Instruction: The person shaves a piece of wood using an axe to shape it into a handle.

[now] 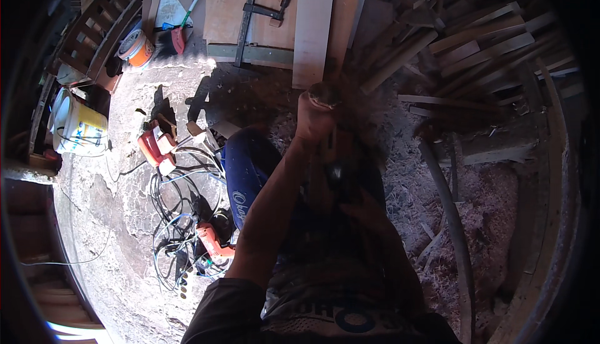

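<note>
Sunlit floor (125, 206) is spreading toward nine o'clock; a wood piece (329, 147) is running twelve to six, the left hand (314, 119) lying nearer its twelve-o'clock end, the right hand (362, 209) at five o'clock; whether either's fingers are gripping, I cannot tell.

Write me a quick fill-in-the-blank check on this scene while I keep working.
1. The power drill lies to the ____ of the trousers.
2. The trousers are coloured ____.
3. The clamp lies on boards made of ____.
4. The left hand reaches ____ forward than the right hand.

Missing words: left; blue; wood; farther
</note>
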Motion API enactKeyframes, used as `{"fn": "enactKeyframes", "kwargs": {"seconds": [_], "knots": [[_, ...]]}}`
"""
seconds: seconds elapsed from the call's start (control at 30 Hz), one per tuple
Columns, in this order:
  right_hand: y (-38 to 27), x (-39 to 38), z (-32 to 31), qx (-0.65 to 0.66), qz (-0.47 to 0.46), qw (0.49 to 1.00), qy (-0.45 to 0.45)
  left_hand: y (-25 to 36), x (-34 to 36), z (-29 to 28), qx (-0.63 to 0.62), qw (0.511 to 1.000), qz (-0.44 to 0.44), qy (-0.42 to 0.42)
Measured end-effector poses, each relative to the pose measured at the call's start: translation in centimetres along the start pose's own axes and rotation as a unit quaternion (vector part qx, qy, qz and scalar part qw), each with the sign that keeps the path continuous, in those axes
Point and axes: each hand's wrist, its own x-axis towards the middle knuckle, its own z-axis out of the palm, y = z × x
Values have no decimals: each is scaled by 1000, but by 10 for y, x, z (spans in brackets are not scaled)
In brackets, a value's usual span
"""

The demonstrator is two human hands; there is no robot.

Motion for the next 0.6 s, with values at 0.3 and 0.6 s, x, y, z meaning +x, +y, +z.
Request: {"fn": "enactKeyframes", "kwargs": {"seconds": [0.3,0.6], "knots": [[-47,-11,7,4,50,997,58,-1,-4,12,20,999,35,-26],[-153,-27,12,-78,-158,981,82,-1,-2,-11,-69,998,-7,-7]]}}
